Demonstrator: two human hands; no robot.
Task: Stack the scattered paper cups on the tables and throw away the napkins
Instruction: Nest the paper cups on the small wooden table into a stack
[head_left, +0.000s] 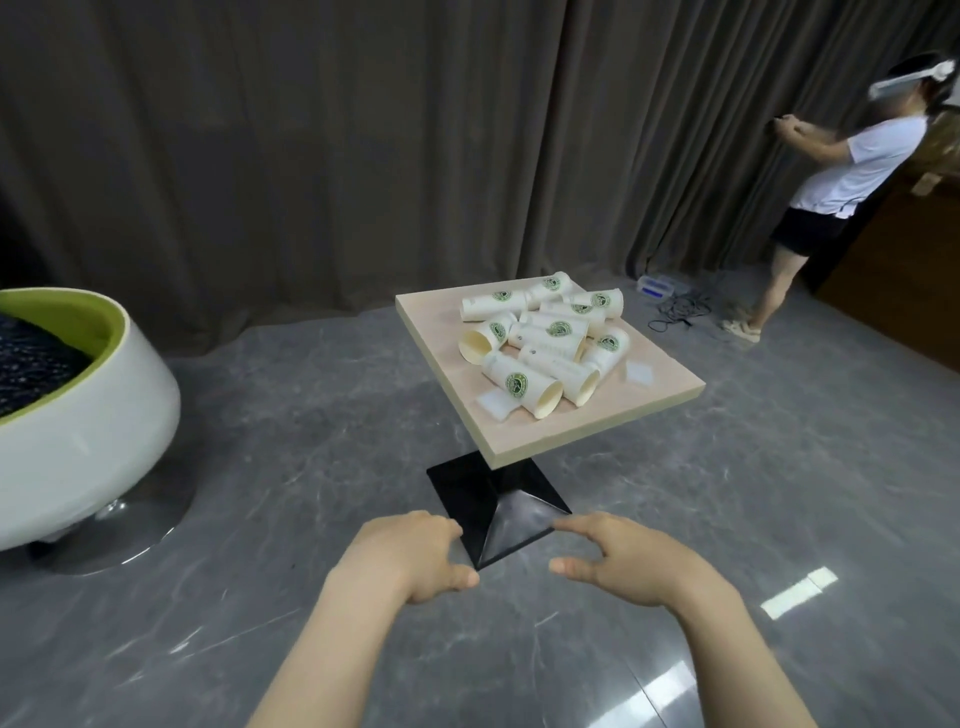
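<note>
Several white paper cups (545, 340) with green logos lie on their sides in a heap on a small square wooden table (441, 332). Two white napkins lie flat on the table top, one napkin (496, 404) at the near edge beside the cups and the other napkin (640, 373) to the right of the heap. My left hand (415, 553) and my right hand (621, 558) hang in front of me, well short of the table, fingers loosely curled and holding nothing.
The table stands on a black pyramid base (498, 501) on a grey marble floor. A round white and green chair (78, 405) is at the left. A person (831, 192) stands at the dark curtain at the far right, with cables (680, 309) on the floor nearby.
</note>
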